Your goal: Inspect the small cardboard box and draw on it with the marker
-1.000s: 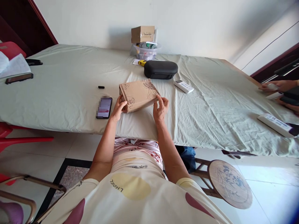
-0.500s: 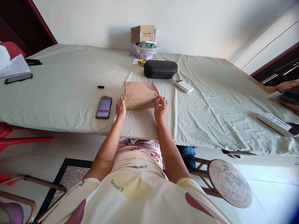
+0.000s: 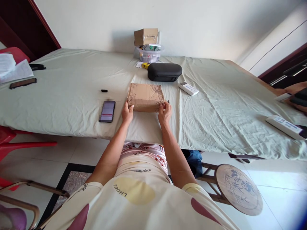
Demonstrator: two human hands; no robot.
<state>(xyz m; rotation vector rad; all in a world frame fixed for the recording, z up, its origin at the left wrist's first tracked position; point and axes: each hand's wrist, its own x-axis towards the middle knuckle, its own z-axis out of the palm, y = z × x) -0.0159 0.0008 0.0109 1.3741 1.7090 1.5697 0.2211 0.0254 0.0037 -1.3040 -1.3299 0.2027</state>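
Note:
A brown cardboard box with dark pen drawings on its faces is in front of me at the table's near side. My left hand grips its left near corner, thumb on the front face. At the right near corner, my right hand has its fingers closed on the box. A small dark tip pokes out beside those fingers, perhaps a pen; most of it is hidden. Left of the box lie a small black cap and a phone with a lit screen.
Behind the box sit a black zip case, a yellow tape measure and a plastic tub under another carton. White packs lie to the right. Another person's hand shows at far right. A wooden stool stands below.
The box has tipped so its front face shows more and its top looks shallower. My left hand has shifted slightly right, its thumb now on the front face. The right hand stays at its corner.

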